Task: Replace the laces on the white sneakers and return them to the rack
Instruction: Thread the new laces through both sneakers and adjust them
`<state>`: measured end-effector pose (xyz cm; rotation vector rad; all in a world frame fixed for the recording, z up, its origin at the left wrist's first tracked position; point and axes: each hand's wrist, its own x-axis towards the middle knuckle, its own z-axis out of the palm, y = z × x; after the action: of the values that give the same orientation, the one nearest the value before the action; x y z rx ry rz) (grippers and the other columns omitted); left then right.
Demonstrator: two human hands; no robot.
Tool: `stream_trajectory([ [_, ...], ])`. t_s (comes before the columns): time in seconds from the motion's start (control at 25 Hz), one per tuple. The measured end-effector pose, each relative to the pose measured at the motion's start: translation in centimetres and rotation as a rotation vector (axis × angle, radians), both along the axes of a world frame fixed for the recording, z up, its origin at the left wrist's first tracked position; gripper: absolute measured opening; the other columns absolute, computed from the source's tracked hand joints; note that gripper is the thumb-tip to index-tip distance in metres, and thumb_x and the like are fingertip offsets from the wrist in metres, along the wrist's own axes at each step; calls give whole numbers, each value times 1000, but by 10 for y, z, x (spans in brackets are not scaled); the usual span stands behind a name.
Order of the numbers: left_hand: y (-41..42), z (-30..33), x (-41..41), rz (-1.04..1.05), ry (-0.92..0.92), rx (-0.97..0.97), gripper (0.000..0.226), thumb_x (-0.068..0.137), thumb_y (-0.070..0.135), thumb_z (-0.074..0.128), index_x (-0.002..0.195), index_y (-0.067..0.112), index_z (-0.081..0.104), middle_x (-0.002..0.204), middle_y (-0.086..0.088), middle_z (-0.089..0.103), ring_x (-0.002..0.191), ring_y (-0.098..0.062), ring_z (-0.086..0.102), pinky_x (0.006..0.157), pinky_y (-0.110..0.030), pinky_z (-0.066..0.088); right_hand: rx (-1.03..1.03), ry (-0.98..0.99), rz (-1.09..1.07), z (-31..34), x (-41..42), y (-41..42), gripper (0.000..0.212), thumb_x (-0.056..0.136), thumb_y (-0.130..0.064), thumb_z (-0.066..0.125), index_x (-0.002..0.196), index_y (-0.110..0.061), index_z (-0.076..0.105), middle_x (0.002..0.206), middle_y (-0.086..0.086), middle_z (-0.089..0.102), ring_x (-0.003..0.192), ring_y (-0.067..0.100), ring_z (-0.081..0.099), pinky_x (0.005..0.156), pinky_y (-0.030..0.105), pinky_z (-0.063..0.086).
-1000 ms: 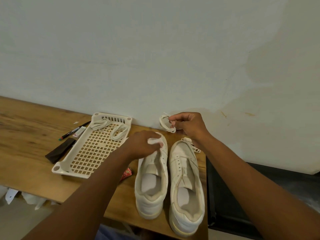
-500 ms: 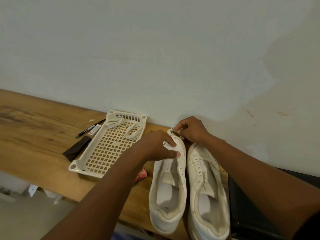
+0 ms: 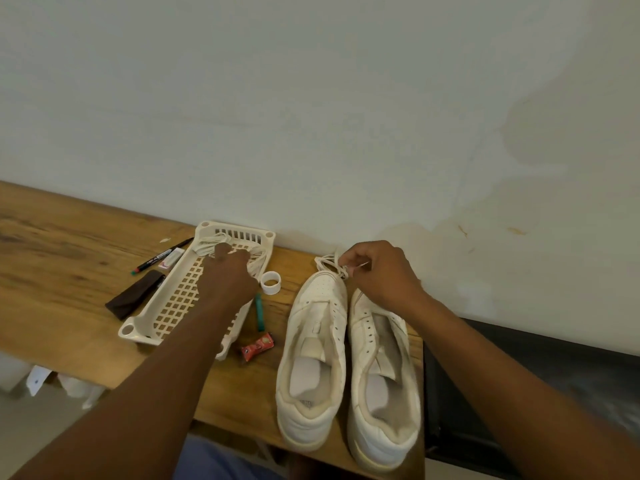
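Left hand (image 3: 227,271) fingers hidden; tray (image 3: 166,306) laces (image 3: 207,244) partly covered.

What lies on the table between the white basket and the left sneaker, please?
In the head view, three small things lie between the basket and the left sneaker: a white ring, a green stick and a red wrapper.

dim soft light, blurred forearms, edge distortion

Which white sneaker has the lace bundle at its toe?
The left white sneaker: the right hand pinches a coiled white lace above its toe.
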<state>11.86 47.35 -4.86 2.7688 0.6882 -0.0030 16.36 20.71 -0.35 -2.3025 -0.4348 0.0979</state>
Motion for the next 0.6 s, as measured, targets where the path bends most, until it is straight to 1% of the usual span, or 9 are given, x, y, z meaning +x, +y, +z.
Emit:
stream_trajectory([
  [0.08, -2, -8, 0, 5, 77, 10, 50, 95, 18, 58, 145, 25, 52, 153, -12, 34, 134, -40, 42, 106, -52, 42, 20, 30, 2, 11, -27, -10, 30, 90, -6, 68, 95, -34, 78, 100, -13, 75, 93, 3, 69, 84, 26, 57],
  [0.16, -5, -13, 0, 10, 75, 54, 48, 95, 20, 58, 142, 26, 55, 148, -12, 39, 131, -39, 44, 105, -52, 44, 45, 52, -17, 19, -48, -19, 24, 92, -12, 70, 99, -33, 79, 101, -15, 75, 89, 0, 69, 83, 24, 56],
  [0.24, -3, -17, 2, 21, 28, 103, 42, 91, 20, 63, 133, 23, 62, 137, -12, 49, 122, -37, 53, 97, -50, 50, 83, 68, -49, 23, -64, -26, 20, 92, -16, 72, 99, -33, 79, 99, -16, 74, 85, 0, 69, 82, 25, 56],
  [0.32, 1, -19, 4, 40, -20, 145, 33, 87, 19, 68, 120, 20, 71, 120, -10, 61, 108, -34, 63, 86, -46, 57, 97, 84, -65, 23, -74, -29, 17, 93, -18, 73, 99, -33, 78, 97, -16, 73, 84, 0, 68, 81, 24, 55],
  [0.4, 3, -20, 4, 70, -62, 134, 25, 85, 18, 70, 110, 18, 76, 105, -9, 68, 95, -32, 68, 79, -44, 61, 86, 93, -66, 21, -77, -31, 16, 93, -19, 73, 101, -32, 78, 95, -16, 71, 86, 0, 67, 80, 23, 53],
  [0.44, 3, -17, 3, 101, -79, 111, 23, 85, 20, 71, 108, 17, 77, 101, -9, 69, 92, -33, 69, 78, -45, 61, 86, 94, -61, 19, -75, -31, 17, 93, -18, 72, 101, -31, 78, 95, -16, 71, 88, 0, 67, 81, 25, 54],
  [0.52, 0, -6, 2, 179, -156, 48, 23, 87, 25, 73, 108, 15, 77, 103, -12, 70, 96, -36, 68, 81, -48, 60, 103, 96, -47, 19, -70, -30, 17, 92, -17, 72, 100, -30, 79, 94, -14, 72, 90, 2, 67, 86, 29, 56],
  [0.6, -7, 14, 2, 214, -336, -15, 23, 88, 25, 74, 107, 14, 77, 104, -14, 72, 100, -38, 67, 83, -46, 58, 103, 98, -34, 22, -64, -27, 18, 91, -17, 72, 98, -32, 78, 95, -13, 74, 91, 3, 68, 89, 33, 57],
])
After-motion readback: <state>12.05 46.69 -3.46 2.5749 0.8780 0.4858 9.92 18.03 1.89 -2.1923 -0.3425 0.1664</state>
